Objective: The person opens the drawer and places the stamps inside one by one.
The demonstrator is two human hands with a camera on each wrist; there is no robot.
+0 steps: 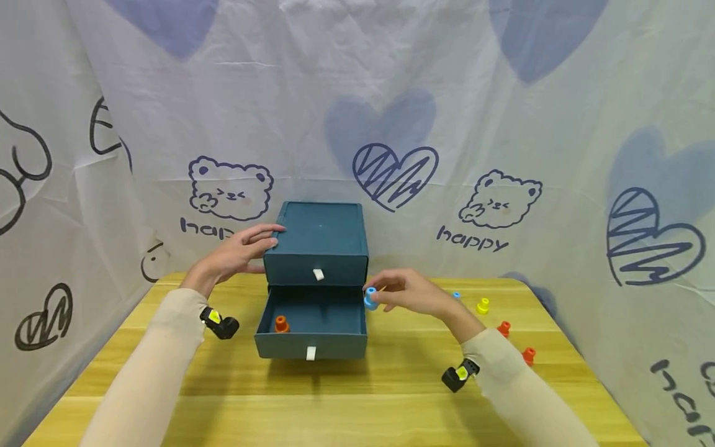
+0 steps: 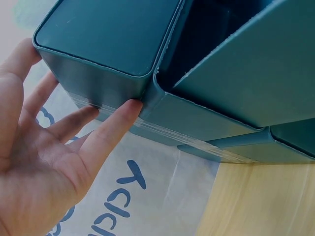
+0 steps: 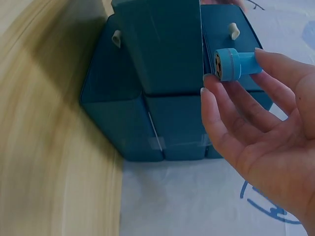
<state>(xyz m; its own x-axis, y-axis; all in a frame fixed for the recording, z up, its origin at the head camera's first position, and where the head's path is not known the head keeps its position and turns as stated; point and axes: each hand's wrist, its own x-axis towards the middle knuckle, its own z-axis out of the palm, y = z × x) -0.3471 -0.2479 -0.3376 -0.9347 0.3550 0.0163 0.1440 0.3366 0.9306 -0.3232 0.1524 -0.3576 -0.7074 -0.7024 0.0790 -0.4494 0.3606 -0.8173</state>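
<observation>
Two drawers: the left hand (image 1: 237, 251) rests flat on the drawer box (image 1: 318, 239), the right hand (image 1: 410, 293) pinches one blue peg (image 1: 370, 298); one orange peg (image 1: 281, 323) lies inside, four pegs on the surface (image 1: 391, 385).

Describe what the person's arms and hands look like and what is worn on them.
Both arms wear long, close-fitting beige sleeves that end at the wrists. The left hand and right hand are bare: no gloves, and no rings that the frames show. A small black camera unit with a yellow mark is strapped under the left wrist, and a matching one sits under the right wrist. No cables show.
</observation>
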